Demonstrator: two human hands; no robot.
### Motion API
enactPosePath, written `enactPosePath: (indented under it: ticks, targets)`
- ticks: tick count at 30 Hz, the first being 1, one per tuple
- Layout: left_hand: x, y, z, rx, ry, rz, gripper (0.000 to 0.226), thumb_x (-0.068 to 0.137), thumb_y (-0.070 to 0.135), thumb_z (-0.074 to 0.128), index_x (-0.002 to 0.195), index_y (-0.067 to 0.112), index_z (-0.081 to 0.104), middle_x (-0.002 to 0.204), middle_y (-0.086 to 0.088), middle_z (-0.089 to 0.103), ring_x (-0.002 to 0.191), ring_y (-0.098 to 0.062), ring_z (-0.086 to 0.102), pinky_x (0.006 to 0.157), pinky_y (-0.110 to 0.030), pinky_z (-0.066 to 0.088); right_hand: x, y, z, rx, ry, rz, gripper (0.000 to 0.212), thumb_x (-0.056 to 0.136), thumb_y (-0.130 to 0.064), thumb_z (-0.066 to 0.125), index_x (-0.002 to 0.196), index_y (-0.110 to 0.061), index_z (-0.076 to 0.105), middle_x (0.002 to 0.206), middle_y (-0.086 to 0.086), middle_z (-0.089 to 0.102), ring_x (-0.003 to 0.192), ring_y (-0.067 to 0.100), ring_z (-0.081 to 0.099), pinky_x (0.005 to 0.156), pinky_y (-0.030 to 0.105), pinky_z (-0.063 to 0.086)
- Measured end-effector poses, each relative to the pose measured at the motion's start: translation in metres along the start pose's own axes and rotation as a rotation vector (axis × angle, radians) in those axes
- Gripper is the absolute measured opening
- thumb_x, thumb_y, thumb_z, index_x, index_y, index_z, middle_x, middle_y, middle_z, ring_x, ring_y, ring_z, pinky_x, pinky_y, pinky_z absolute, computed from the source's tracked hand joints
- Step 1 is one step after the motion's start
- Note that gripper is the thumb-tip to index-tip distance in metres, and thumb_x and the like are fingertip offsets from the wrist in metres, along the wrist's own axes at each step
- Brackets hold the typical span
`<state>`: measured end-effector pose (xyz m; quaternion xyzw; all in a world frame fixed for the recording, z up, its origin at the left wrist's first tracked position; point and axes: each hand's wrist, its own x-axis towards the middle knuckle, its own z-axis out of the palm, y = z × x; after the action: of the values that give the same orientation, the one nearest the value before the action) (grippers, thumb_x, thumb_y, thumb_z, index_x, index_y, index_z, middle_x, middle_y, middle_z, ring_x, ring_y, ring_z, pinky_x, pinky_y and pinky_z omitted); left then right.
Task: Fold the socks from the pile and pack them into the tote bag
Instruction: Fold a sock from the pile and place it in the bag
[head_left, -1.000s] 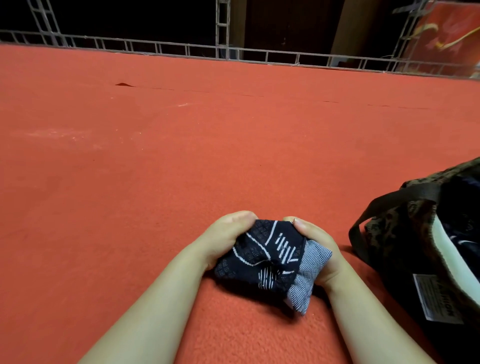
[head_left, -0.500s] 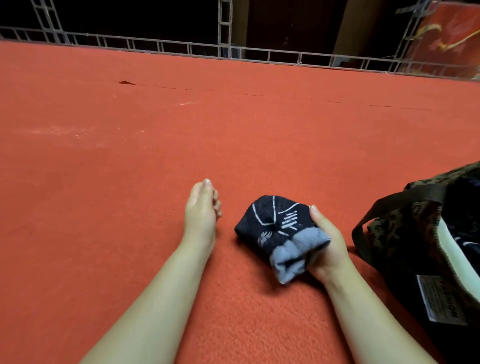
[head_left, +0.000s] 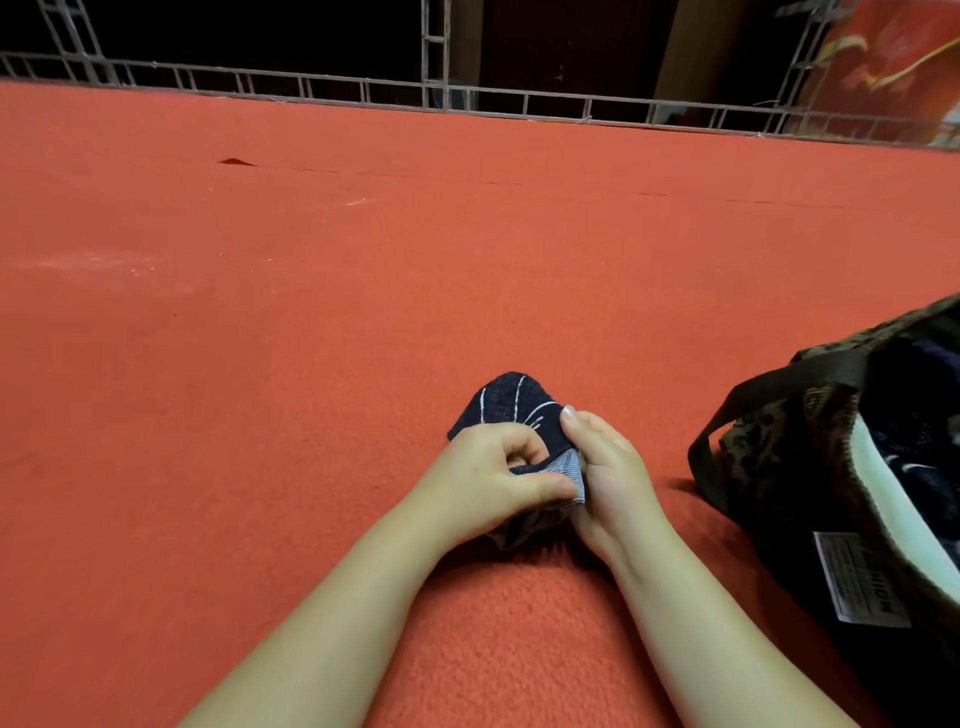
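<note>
**Operator:** Two hands are on one item. Report its appearance.

**Inspector:** The item is a folded sock bundle (head_left: 506, 410), dark navy knit with thin white stripes fanning across its upper part. A pale blue-grey ribbed cuff (head_left: 571, 470) shows at its near end. The bundle sits on the red carpet (head_left: 311, 312), in the near-centre area, slightly right of the middle.

**Operator:** Grip state, left side.

**Inspector:** The left hand (head_left: 488, 478) has its fingers curled over the bundle from the left, with the thumb laid across the cuff. It grips the fabric.

**Operator:** Grip state, right side.

**Inspector:** The right hand (head_left: 605, 467) holds the bundle from the right. Its thumb presses on the navy knit; the remaining fingers are behind or under the fabric and cannot be seen. Both hands touch each other at the cuff.

**Operator:** Surrounding items.

**Inspector:** A camouflage-pattern tote bag (head_left: 779, 441) stands at the right edge of the carpet, near the right hand but apart from it. Its dark strap (head_left: 727, 421) loops toward the hands. The mouth is open and has a light lining; dark fabric lies inside. A white label (head_left: 857, 577) with printed text, too blurred to read fully, is fixed to the near wall of the bag.

**Operator:** Far edge.

**Inspector:** A metal truss frame (head_left: 436, 67) runs along the far edge of the carpet. A red banner (head_left: 893, 67) hangs at the far right corner.
</note>
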<state>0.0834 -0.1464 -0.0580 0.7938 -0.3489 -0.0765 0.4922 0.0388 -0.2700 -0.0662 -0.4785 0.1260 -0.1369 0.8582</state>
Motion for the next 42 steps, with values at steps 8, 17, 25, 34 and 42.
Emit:
enactPosePath:
  ticks: [8, 17, 25, 34, 42]
  targets:
    - [0.006, -0.004, -0.006, -0.540, 0.306, 0.076, 0.020, 0.074, 0.009, 0.067, 0.064, 0.022, 0.055, 0.052, 0.010, 0.052, 0.052, -0.002, 0.045, 0.051, -0.015, 0.038, 0.012, -0.008, -0.017, -0.179, 0.372, -0.142, 0.032, 0.098, -0.018, 0.049, 0.065, -0.015, 0.049, 0.044, -0.009, 0.045, 0.045, 0.009, 0.038, 0.050, 0.027, 0.028]
    - [0.006, -0.003, -0.002, -0.949, 0.226, 0.016, 0.018, 0.089, 0.027, 0.055, 0.082, 0.016, 0.043, 0.061, 0.006, 0.058, 0.055, -0.005, 0.054, 0.055, -0.018, 0.047, 0.005, 0.007, -0.016, -1.002, -0.063, -0.717, 0.052, 0.091, -0.064, 0.025, 0.109, -0.027, 0.056, 0.114, -0.020, 0.050, 0.117, 0.004, 0.043, 0.108, 0.023, 0.023]
    - [0.010, -0.004, -0.008, -0.874, 0.358, -0.140, 0.013, 0.093, 0.011, 0.054, 0.082, 0.017, 0.049, 0.059, 0.004, 0.056, 0.052, -0.008, 0.053, 0.052, -0.022, 0.046, -0.004, 0.001, -0.001, -0.874, -0.091, -0.447, 0.040, 0.057, -0.054, 0.065, 0.058, -0.022, 0.041, 0.048, -0.017, 0.044, 0.048, 0.001, 0.035, 0.047, 0.019, 0.029]
    - [-0.002, 0.005, 0.004, -0.168, 0.336, 0.277, 0.011, 0.069, 0.038, 0.061, 0.065, 0.032, 0.053, 0.062, 0.015, 0.055, 0.059, 0.002, 0.047, 0.059, -0.014, 0.037, -0.001, -0.002, -0.004, -0.764, 0.229, -0.284, 0.033, 0.090, -0.040, 0.057, 0.073, -0.011, 0.056, 0.065, -0.002, 0.057, 0.056, 0.008, 0.050, 0.053, 0.023, 0.039]
    - [0.006, -0.016, 0.003, -0.233, 0.279, 0.119, 0.021, 0.062, 0.035, 0.071, 0.076, 0.029, 0.056, 0.077, 0.010, 0.059, 0.072, -0.004, 0.055, 0.073, -0.024, 0.045, 0.000, 0.006, -0.003, -0.390, -0.011, -0.048, 0.060, 0.089, -0.062, 0.036, 0.092, -0.014, 0.072, 0.089, 0.006, 0.074, 0.086, 0.020, 0.069, 0.080, 0.035, 0.052]
